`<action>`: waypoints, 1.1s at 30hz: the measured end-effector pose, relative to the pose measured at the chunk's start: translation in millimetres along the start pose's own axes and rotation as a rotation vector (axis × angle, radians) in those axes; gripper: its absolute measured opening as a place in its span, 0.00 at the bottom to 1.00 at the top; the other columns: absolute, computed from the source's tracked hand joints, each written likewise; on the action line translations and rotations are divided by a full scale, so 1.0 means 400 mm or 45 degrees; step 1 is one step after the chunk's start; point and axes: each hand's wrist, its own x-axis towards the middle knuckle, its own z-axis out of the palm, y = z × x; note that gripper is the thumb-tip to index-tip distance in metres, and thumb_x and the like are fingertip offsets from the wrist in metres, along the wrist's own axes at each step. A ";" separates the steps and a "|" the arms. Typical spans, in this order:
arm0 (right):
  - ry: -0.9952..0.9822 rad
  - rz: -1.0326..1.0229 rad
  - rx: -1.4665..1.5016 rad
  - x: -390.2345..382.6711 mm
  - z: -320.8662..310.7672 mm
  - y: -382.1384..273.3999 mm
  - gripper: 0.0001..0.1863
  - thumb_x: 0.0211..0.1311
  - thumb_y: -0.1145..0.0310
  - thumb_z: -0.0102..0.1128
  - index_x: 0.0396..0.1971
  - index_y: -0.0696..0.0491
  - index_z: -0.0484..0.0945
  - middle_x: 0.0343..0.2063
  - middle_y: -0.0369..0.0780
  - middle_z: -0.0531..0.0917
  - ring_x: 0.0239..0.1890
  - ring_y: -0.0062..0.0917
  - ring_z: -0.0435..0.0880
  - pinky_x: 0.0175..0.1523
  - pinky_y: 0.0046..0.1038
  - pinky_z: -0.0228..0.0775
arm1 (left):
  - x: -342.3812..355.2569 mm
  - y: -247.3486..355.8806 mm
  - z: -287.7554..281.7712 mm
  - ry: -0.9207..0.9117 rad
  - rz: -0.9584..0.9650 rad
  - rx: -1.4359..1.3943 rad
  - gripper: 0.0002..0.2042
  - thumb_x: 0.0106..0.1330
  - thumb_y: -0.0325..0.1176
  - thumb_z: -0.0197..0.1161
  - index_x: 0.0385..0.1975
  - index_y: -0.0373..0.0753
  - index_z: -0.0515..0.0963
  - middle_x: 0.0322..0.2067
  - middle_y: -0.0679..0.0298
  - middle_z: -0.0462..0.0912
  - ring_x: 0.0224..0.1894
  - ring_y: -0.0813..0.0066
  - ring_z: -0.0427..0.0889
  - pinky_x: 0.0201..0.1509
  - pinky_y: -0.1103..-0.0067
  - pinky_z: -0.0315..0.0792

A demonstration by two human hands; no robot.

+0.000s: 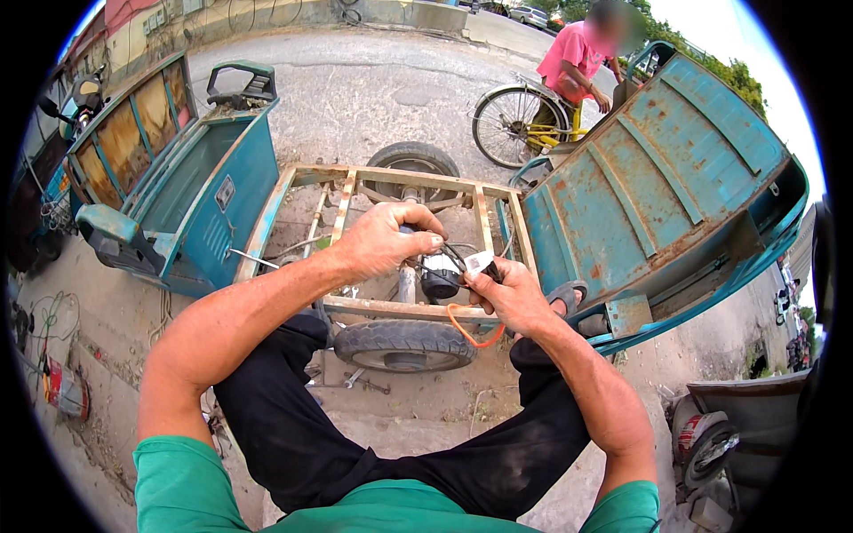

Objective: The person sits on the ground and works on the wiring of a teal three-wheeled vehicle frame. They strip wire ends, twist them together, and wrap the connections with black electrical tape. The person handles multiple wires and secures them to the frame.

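I hold black wiring over a rusty cart frame. My left hand is closed on black cables and a small dark item mostly hidden by the fingers. My right hand pinches the cables at a dark end beside a small white tag. An orange cable loops below it. Behind the hands, a black-and-silver motor housing sits on the axle, between a near tyre and a far one.
Rusty teal body sections lie left and right of the frame. A person in pink is beside a yellow bicycle beyond. Loose wrenches lie on the ground. A dark wheel is at lower right.
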 end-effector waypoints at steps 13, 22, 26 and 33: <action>-0.004 0.011 -0.311 0.007 0.013 -0.014 0.17 0.72 0.59 0.60 0.33 0.59 0.82 0.23 0.36 0.83 0.29 0.19 0.78 0.36 0.30 0.70 | -0.046 0.050 0.038 -0.108 0.595 0.655 0.20 0.58 0.25 0.70 0.52 0.37 0.80 0.46 0.55 0.83 0.49 0.56 0.84 0.52 0.67 0.79; -0.064 0.079 -0.382 0.004 0.012 -0.027 0.18 0.71 0.64 0.61 0.53 0.59 0.83 0.29 0.40 0.86 0.32 0.19 0.81 0.40 0.30 0.74 | -0.067 0.091 0.072 -0.188 0.714 0.597 0.20 0.60 0.29 0.71 0.54 0.39 0.80 0.42 0.53 0.84 0.45 0.52 0.84 0.49 0.66 0.78; -0.066 -0.043 -0.383 0.002 0.019 -0.015 0.15 0.70 0.64 0.61 0.47 0.59 0.84 0.29 0.42 0.86 0.33 0.20 0.82 0.39 0.30 0.73 | -0.064 0.090 0.076 -0.196 0.692 0.484 0.17 0.64 0.31 0.68 0.53 0.36 0.81 0.45 0.54 0.86 0.48 0.58 0.86 0.54 0.68 0.77; -0.060 -0.118 -0.480 0.020 0.007 0.019 0.11 0.68 0.66 0.60 0.36 0.60 0.82 0.28 0.41 0.84 0.31 0.24 0.80 0.38 0.31 0.72 | -0.060 0.104 0.055 -0.540 0.186 0.169 0.16 0.70 0.39 0.65 0.52 0.35 0.81 0.44 0.61 0.87 0.38 0.77 0.82 0.46 0.75 0.78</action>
